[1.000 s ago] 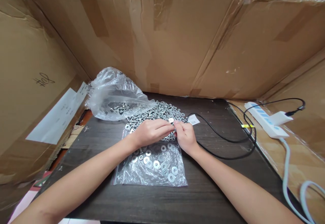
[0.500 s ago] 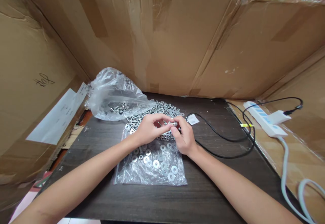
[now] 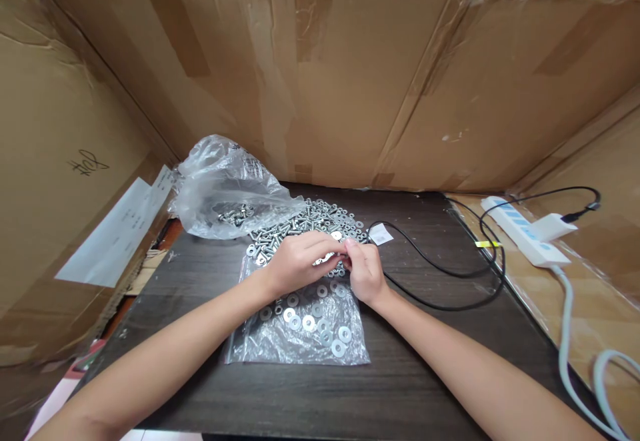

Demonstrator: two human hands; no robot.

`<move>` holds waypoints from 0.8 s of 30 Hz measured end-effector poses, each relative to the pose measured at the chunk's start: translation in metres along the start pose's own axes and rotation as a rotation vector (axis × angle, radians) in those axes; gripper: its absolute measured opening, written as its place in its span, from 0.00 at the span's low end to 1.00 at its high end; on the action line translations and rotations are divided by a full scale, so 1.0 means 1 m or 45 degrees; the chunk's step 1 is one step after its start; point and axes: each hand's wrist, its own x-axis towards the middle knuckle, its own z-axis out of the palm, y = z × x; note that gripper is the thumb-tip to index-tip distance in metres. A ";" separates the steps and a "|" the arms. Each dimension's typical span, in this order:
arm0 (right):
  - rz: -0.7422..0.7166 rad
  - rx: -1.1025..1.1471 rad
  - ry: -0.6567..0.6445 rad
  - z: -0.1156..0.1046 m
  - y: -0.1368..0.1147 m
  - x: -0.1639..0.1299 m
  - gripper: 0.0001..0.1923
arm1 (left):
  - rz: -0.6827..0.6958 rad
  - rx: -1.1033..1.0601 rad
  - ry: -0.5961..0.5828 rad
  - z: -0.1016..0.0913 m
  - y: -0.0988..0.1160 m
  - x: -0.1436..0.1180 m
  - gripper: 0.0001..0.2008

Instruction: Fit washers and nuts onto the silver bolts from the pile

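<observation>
Left hand (image 3: 295, 262): fingers curled, tips drawn together against a small metal fastener (image 3: 343, 252) at the meeting point of both hands. Right hand (image 3: 365, 269): fingers bent, thumb and forefinger closed on the same piece from the other side. The two hands touch at the fingertips, above the far end of the flat clear bag (image 3: 300, 334).

Small metal fastener: one, mostly covered by the fingers; what shows lies roughly left to right between the hands. Which end is the head cannot be told.

Flat clear bag: one, lying flat on the dark wooden table (image 3: 410, 374), under both wrists. Loose washers (image 3: 309, 322) on it, about a dozen in sight, more hidden by the hands.

Pile of bolts and washers (image 3: 315, 218): one heap, just beyond the hands, too many and too small to count.

Crumpled clear bag (image 3: 227, 184): one, left of the heap, touching it, a few bolts inside.

Black cable (image 3: 440, 271): one, curving over the table right of the right hand, near it but apart.

White paper tag (image 3: 381, 234): one, beside the cable's near loop.

White power strip (image 3: 525, 238): one, well to the right, off the table's edge.

Cardboard walls (image 3: 350, 81): enclosing the table on three sides.
</observation>
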 end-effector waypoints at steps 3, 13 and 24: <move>0.148 0.115 -0.061 0.003 0.004 0.000 0.27 | 0.263 0.256 -0.067 -0.006 -0.007 0.000 0.07; 0.282 0.159 -0.129 0.004 0.002 0.002 0.29 | 0.285 0.254 -0.212 -0.013 -0.008 0.002 0.08; -0.216 -0.329 -0.005 -0.006 -0.010 0.003 0.09 | -1.333 -1.315 -0.387 -0.008 -0.011 0.012 0.12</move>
